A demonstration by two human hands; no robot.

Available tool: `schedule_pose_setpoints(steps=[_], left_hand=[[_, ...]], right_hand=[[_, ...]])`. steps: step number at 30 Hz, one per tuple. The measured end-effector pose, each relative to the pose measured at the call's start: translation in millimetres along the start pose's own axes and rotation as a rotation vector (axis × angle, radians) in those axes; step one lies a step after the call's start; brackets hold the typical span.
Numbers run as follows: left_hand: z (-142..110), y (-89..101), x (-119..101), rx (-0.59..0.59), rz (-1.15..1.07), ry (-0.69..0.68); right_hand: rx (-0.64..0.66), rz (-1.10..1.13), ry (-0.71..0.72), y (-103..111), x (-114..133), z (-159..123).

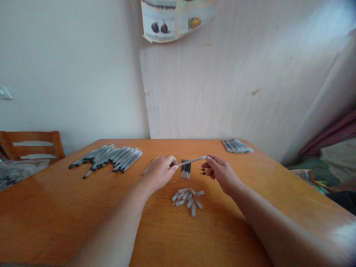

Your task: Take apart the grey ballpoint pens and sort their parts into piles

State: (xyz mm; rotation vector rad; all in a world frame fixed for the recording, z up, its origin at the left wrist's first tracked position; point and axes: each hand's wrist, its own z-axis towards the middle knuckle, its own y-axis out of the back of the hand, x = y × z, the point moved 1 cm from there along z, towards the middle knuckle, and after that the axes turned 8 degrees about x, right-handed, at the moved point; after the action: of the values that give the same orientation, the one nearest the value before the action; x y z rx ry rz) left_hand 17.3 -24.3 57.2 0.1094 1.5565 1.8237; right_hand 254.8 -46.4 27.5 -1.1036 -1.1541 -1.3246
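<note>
A slim whitish, see-through pen barrel (191, 161) stretches between my two hands above the table, its right end a little higher. My left hand (161, 171) pinches one end with thumb and fingers. At the other end my right hand (221, 173) closes its thumb and forefinger on it. Right behind and below the barrel lies a row of dark-filled pen refills (185, 170). Small black plugs (204, 171) lie beside my right fingers. Another pale tube (148, 167) is partly hidden by my left hand. Nearer to me is a loose pile of small frosted pieces, like pen caps (187, 197).
Many pale pen barrels with black ends (111, 157) are heaped at the left of the wooden table (172, 241). A stack of pens (237, 145) lies at the far right. Left of the table are a wooden chair (32, 150) and a clear plastic bag (20, 170).
</note>
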Motion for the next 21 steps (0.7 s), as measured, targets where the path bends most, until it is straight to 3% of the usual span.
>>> schedule_pose_setpoints(steps=[11, 21], left_hand=[[-2, -10.7, -15, -0.002, 0.051, -0.083], [-3, -14.7, -29, 0.034, 0.020, -0.077]], right_hand=[[0.134, 0.292, -0.027, -6, 3, -4], [0.263, 0.350, -0.050, -14, 3, -9]])
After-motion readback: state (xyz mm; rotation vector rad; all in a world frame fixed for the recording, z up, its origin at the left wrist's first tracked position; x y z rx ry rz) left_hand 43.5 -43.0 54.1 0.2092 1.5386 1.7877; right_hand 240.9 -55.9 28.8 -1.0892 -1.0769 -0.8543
